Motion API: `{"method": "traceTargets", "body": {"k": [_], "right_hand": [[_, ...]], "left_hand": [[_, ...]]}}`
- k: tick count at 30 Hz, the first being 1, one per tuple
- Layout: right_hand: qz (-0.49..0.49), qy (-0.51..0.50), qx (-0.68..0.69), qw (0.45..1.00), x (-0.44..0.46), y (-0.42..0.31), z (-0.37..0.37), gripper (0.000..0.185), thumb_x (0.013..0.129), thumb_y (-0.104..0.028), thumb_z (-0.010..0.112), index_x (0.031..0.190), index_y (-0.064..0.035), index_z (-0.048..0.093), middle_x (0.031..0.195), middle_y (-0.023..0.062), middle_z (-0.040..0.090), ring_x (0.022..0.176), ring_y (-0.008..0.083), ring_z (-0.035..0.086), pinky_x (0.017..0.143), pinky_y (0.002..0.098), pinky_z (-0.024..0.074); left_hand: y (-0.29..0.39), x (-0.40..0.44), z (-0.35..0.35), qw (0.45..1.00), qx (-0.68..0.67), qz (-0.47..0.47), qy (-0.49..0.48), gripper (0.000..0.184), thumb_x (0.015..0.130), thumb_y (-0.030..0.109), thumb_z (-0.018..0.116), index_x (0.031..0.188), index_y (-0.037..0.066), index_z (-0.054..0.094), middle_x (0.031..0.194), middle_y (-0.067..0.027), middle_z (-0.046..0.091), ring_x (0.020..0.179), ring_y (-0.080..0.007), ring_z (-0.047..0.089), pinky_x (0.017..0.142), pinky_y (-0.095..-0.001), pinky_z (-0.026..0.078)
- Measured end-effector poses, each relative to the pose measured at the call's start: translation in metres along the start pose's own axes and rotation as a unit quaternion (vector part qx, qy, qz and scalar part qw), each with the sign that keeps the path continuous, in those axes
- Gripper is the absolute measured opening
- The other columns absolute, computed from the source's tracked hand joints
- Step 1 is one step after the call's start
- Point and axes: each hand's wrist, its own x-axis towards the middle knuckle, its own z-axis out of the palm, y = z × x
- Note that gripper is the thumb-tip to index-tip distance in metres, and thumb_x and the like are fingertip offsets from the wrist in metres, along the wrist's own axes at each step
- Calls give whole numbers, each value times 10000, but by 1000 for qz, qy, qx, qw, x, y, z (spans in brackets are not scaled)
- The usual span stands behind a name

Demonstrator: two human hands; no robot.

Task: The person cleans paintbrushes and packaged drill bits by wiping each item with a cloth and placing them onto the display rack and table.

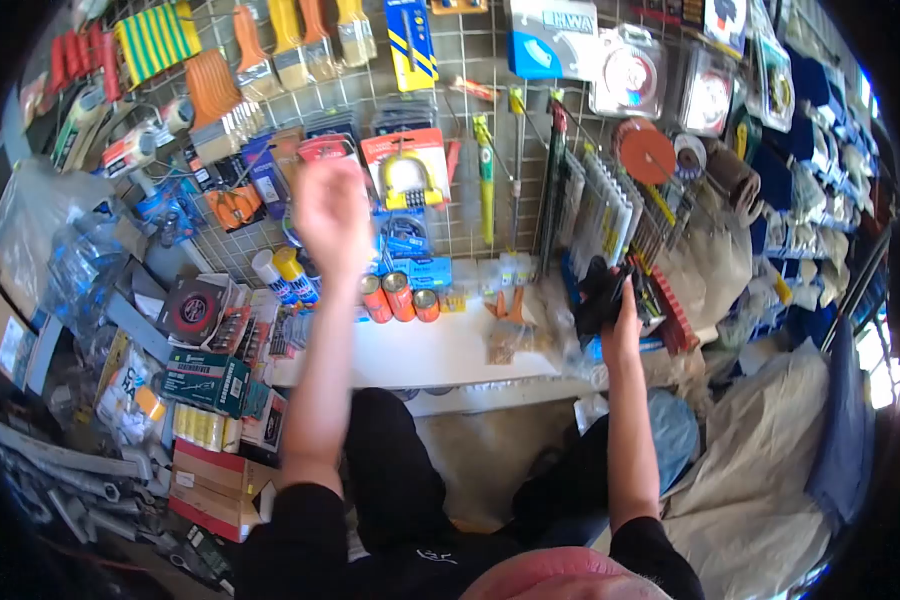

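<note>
Clearly, the black item (600,292) lies right in the grip of the right hand (623,315), out over the right end of the white counter (420,365); its dark folds hide which way its long axis runs. That grip is closed around it, thumb side up. The left hand (332,210) is well apart, raised higher and off to the left, before the packs on the wire rack (460,120); it is blurred, so whether it holds anything cannot be told. Just beside it hangs a yellow lock pack (407,180). Between the two hands, orange cans (398,297) and an orange-handled tool (507,308) sit low on the counter, while a red strip (670,315) crowds the right hand's outer side.
</note>
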Motion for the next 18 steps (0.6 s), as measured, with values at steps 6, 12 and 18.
{"method": "traceTargets", "body": {"k": [6,12,18], "right_hand": [[26,3,-6,1000,-3,18,19,474,1035,-408,641,1370,-74,615,1282,70,687,1110,216,685,970,375,551],[14,38,-70,997,-12,26,31,563,1028,-371,667,1451,-25,534,1335,83,649,1127,212,665,965,364,544],[41,7,-55,998,-12,20,22,522,1042,-354,643,1449,-44,541,1326,83,661,1129,218,677,964,378,553]], "left_hand": [[-83,234,-60,934,309,114,136,462,810,271,840,1125,-5,645,1019,-167,733,967,-299,721,905,-393,545],[-106,296,-75,892,436,-29,111,462,766,386,836,1071,51,749,1040,-149,778,1014,-312,739,898,-443,562],[-71,274,-86,911,392,23,128,386,801,362,819,1024,48,791,986,-124,792,923,-239,764,846,-358,576]]}}
